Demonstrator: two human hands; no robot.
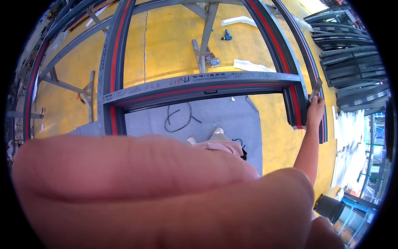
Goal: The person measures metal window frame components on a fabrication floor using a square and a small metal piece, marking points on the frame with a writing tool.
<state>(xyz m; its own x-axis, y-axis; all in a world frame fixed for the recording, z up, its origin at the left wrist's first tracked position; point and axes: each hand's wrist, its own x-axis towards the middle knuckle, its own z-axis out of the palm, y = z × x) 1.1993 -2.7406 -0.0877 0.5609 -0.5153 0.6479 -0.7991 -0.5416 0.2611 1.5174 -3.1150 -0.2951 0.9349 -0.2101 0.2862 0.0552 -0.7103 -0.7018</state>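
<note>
Very close to the lens, my left hand fills the lower part of the view, blurred. Its fingers look bent and pressed together; whatever they hold, if anything, is hidden. My right arm reaches out to the right side. There my right hand is closed on a flat grey metal tool, whose exact kind I cannot make out. It is held up beside the right corner of a dark grey metal window or door frame, which has red strips along its profiles and printed film on its faces.
Grey sheeting covers the yellow floor by my feet, with a black cable on it. Beyond the frame lie a blue cordless drill and white foam strips. Stacked dark profiles and a black bucket are at right.
</note>
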